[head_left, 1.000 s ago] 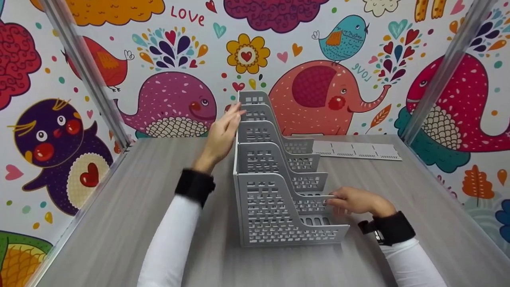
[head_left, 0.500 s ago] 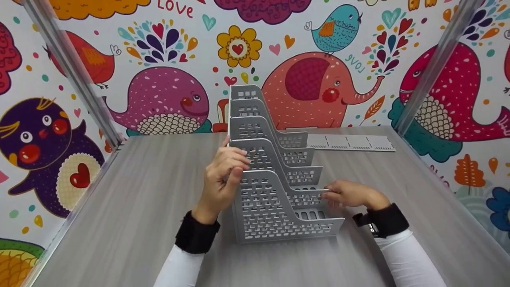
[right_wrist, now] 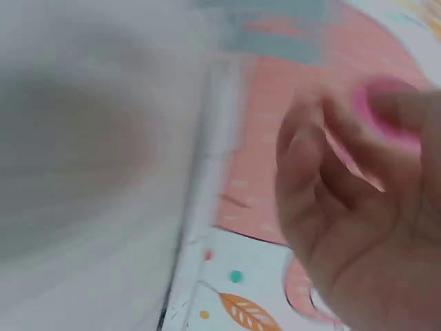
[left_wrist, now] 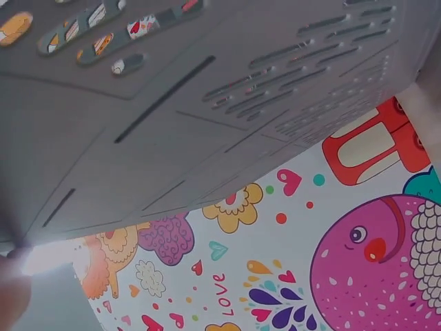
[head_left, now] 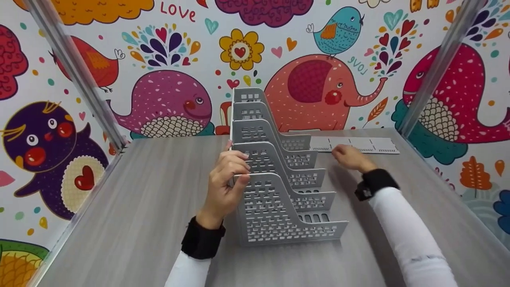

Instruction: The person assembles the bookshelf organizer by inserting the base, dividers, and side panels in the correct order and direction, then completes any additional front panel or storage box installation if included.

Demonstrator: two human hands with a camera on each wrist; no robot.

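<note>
A grey plastic desktop file holder (head_left: pixel 275 203), with perforated dividers stepping down to low fronts, stands upright on the table. My left hand (head_left: pixel 227 179) grips its left side near the front, fingers curled over the edge and thumb against the front divider. Close up in the left wrist view is the slotted grey back wall (left_wrist: pixel 165 131). My right hand (head_left: pixel 350 157), fingers loosely curled and holding nothing, is right of the file holder, near a flat white slotted panel (head_left: pixel 380 145) lying at the back. In the right wrist view this hand (right_wrist: pixel 358 227) is blurred.
The wood-grain table (head_left: pixel 159 191) meets a wall (head_left: pixel 191 48) printed with cartoon animals. Metal posts (head_left: pixel 75 75) rise at the back corners. The file holder stands between my two arms.
My left hand came down from the file holder's upper back edge and took hold nearer the front. My right hand let go of a low divider front and moved away toward the white panel.
</note>
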